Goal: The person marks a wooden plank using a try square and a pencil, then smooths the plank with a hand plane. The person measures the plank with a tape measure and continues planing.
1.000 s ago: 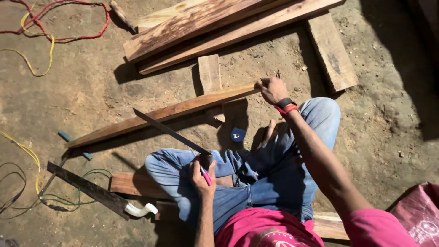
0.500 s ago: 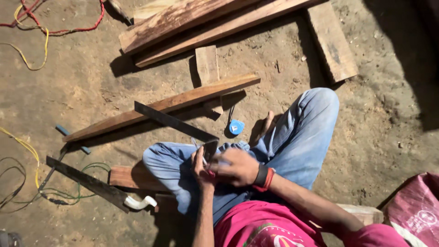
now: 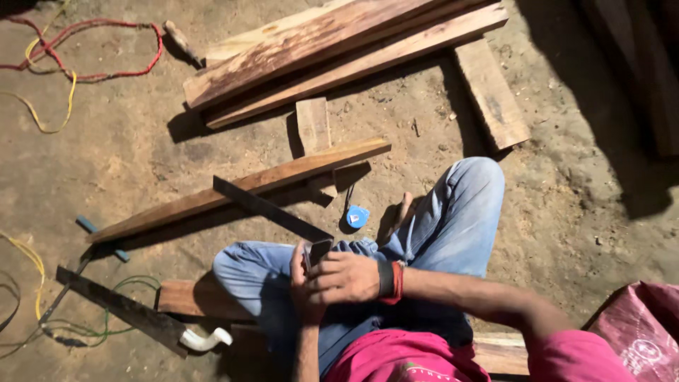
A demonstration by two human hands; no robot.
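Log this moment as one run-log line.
left hand: grips saw handle | right hand: on handle too | saw blade: across plank

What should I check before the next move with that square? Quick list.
1. Left hand on the square's handle: ok.
2. Right hand also on the handle: ok.
3. Square's dark blade clear of the legs: ok, it points away over the ground.
4. Long plank within reach: ok, just beyond the knees.
5. Plank lying flat: cannot tell, one end rests on a short block.
6. Blue tape measure out of the way: ok.
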